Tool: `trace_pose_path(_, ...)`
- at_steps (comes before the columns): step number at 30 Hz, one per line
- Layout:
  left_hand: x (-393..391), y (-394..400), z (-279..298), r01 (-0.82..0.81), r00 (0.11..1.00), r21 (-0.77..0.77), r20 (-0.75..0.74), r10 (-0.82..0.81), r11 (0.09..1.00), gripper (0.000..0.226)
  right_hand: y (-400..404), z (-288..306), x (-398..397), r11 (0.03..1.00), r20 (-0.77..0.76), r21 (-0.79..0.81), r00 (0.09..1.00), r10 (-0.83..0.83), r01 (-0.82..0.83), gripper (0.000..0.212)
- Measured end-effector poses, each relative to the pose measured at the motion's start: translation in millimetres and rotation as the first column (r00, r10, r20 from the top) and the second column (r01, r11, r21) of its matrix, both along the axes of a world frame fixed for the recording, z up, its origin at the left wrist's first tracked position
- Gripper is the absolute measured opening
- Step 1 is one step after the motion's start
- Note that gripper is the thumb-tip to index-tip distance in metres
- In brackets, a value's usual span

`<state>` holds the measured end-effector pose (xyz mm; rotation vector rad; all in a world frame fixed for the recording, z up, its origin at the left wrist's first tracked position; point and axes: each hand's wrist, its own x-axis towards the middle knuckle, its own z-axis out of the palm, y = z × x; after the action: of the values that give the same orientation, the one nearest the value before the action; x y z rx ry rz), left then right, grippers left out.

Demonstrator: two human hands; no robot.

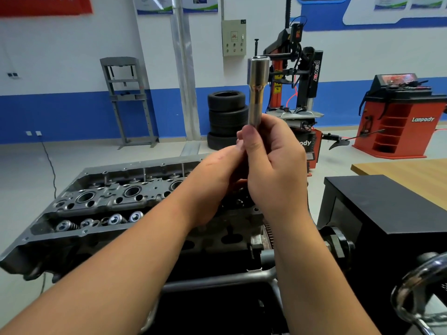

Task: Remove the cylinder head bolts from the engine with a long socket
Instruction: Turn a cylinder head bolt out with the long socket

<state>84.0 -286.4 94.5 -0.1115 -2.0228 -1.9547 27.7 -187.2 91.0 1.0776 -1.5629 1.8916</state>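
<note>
The right hand is holding the socket upright above the engine, with its fingers and thumb curling around the lower end, so the wide end is pointing to 12 o'clock and the tool is standing close to the eyes; I judge this is for checking it, or for fitting something at its lower end, before it is going down to a bolt. The left hand is coming in from 8 o'clock and is touching the bottom of the socket, but the right hand is hiding its fingers, so I cannot tell if its grip is closing on the tool or only steadying it. The engine is lying under both forearms, from 9 o'clock to the centre, with the open wells and the valve springs showing; no bolt is clearly visible from here. At 3 o'clock a black box is standing just beside the engine, and a wooden tabletop is behind it. Tyres and a red machine are standing well apart, at 12 to 2 o'clock. Both arms are covering the right part of the head, which may be hiding some bolt holes.
</note>
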Motion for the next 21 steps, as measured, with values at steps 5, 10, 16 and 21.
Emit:
trace_pose_path(5,0.3,0.4,0.0,-0.014,1.0,-0.015,0.015,0.015,1.0,0.036,4.3,1.9,-4.8,0.99,0.022,0.0,0.989,0.144,-0.144,0.016)
trace_pose_path(10,0.0,0.0,-0.4,-0.05,0.999,-0.042,-0.022,0.049,0.998,0.045,4.3,2.9,-1.6,0.996,-0.023,0.048,0.997,0.073,-0.072,0.026)
trace_pose_path(16,-0.8,0.2,-3.0,-0.077,0.996,-0.076,-0.043,0.074,0.994,0.045,6.5,-0.2,-4.4,1.0,-0.074,-0.002,0.997,-0.026,0.026,0.022)
trace_pose_path(21,0.0,-2.2,-2.0,-0.026,1.0,-0.057,-0.011,0.026,0.998,0.039,10.2,-1.1,-10.9,0.999,-0.034,0.014,0.999,0.03,-0.03,0.026)
